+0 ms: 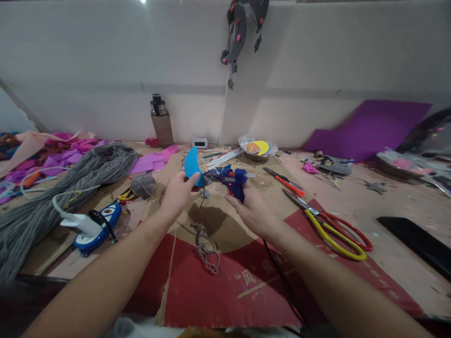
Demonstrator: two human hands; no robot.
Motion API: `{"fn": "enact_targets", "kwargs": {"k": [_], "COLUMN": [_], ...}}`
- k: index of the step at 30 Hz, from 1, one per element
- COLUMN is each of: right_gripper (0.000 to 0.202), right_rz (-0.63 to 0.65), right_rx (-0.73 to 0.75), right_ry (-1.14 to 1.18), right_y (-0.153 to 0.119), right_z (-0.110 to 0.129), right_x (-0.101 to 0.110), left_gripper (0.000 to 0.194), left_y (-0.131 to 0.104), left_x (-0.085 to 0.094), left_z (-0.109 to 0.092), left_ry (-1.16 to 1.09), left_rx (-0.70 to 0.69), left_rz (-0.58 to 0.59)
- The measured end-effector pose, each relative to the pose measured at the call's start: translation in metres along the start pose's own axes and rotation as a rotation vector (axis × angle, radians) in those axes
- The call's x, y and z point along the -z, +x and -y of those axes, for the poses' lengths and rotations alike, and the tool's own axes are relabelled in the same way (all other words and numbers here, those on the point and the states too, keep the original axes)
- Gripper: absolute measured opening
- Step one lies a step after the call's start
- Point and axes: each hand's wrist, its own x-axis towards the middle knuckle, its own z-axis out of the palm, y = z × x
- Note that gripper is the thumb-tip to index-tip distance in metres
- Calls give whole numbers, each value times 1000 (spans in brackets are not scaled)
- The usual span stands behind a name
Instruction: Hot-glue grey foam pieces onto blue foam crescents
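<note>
Over the red cardboard (218, 286) at the table's near edge, the left hand (178, 192) pinches a blue crescent (192, 165) while the right hand (255, 211), fingers wrapped, aims the glue gun (229, 180): gluing, needing a steady nozzle.

Bare forearms, no sleeves, ringless hands (218, 199)

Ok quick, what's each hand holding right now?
Left hand: closed on the blue crescent piece.
Right hand: closed on the blue glue gun.

We see a pale grey wall (105, 70) with a seam, a purple sheet (366, 129) leaning on it, cardboard (225, 281) on the floor, and glare up top.
</note>
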Motion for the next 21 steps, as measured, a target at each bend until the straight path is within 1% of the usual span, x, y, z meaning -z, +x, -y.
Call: {"fn": "enact_targets", "kwargs": {"k": [7,10,13,17,21], "right_gripper": [35,34,37,38,38], "right_rz": [-16,-4,10,20,-9], "right_rx": [13,18,40,18,11], "right_ry": [-13,-25,-32,-29,-20], "right_y": [0,-1,-1,-1,-2], "right_z": [-3,-1,2,3,2], "right_x": [1,1,0,0,1], "left_gripper": [42,43,43,41,41], "left_y": [0,0,-2,-2,-2], "left_x": [0,1,1,0,-1], "left_z": [2,0,-4,-5,-5], "left_ry": [31,40,21,20,36], "left_rx": [-4,-12,-21,-24,-15], "left_rz": [1,-9,-27,-25,-6]}}
